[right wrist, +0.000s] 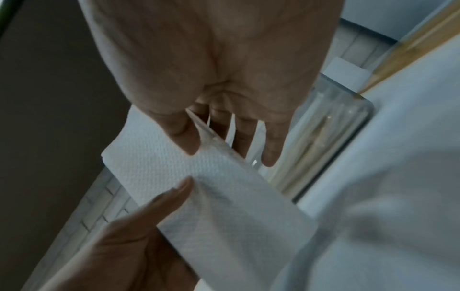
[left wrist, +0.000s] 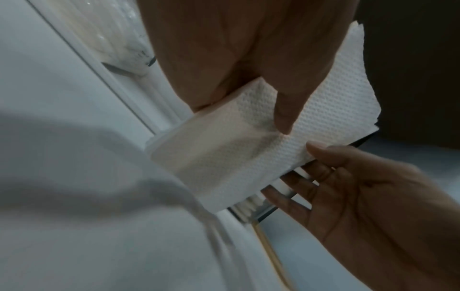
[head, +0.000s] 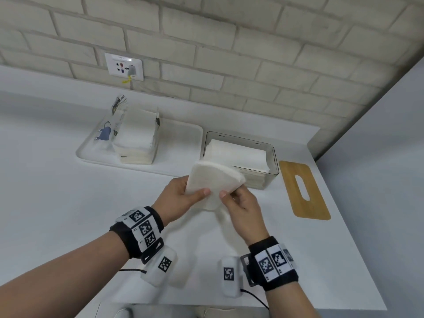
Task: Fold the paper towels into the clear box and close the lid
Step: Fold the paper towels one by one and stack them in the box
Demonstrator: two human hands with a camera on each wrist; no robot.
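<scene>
Both hands hold one white paper towel (head: 213,180) bent over on itself, above the counter just in front of the clear box (head: 274,157). My left hand (head: 197,191) pinches its left side, thumb on the near face and fingers behind. My right hand (head: 229,193) pinches the right side the same way. The left wrist view shows the embossed paper towel (left wrist: 248,153) curled under my left thumb. In the right wrist view, the paper towel (right wrist: 199,187) sits under my right thumb, fingers straight behind it. Folded towels (head: 236,152) lie inside the box. The wooden lid (head: 316,203), with a slot, lies flat to the box's right.
A white tray (head: 181,143) left of the box holds an opened pack of paper towels (head: 135,136). A wall outlet (head: 124,66) sits on the brick wall behind. The counter ends at the right, past the lid, and along the front edge.
</scene>
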